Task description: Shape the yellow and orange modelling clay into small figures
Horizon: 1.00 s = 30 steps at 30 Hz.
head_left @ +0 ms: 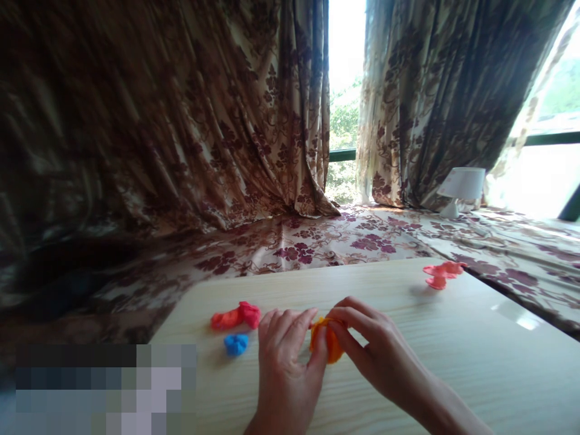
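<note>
Left hand [286,356] and right hand [375,331], nearly together

Over the pale wood-grain table [453,350], both are clamped on a crumpled orange lump [334,349], perhaps clay. It should handle light, soft, easily dented: best pinched gently at its upper edge.

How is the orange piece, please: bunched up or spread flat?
Bunched up: the orange piece forms a rounded lump between left hand and right hand.

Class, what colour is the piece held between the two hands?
The held piece is orange, seen in the head view.
</note>
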Each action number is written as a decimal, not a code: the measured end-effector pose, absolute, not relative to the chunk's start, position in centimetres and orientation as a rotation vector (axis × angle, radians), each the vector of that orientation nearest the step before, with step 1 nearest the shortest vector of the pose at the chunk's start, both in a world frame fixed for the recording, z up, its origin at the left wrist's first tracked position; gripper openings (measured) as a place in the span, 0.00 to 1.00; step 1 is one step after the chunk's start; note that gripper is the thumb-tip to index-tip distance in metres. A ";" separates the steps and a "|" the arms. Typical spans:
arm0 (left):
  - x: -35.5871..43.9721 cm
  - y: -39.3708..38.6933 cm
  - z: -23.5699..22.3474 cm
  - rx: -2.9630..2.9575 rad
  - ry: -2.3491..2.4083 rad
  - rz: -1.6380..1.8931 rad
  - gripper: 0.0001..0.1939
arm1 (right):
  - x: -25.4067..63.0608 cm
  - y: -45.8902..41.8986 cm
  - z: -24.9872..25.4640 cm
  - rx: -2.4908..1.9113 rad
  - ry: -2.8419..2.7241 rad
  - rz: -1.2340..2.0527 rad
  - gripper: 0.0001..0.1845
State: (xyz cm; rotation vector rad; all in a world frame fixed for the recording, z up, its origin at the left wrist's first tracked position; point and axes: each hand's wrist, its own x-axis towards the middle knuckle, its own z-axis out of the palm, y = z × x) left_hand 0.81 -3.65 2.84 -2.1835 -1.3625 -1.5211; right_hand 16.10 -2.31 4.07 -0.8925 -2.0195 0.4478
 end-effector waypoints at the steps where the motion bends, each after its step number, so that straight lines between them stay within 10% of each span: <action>1: 0.8 -3.7 2.9 -2.192 -1.360 -1.522 0.10 | 16.1 -2.3 4.1 -0.887 -2.021 0.451 0.09; 30: 0.5 -3.6 2.2 -2.192 -1.538 -1.533 0.03 | 15.9 -2.3 4.0 -0.934 -1.937 0.449 0.05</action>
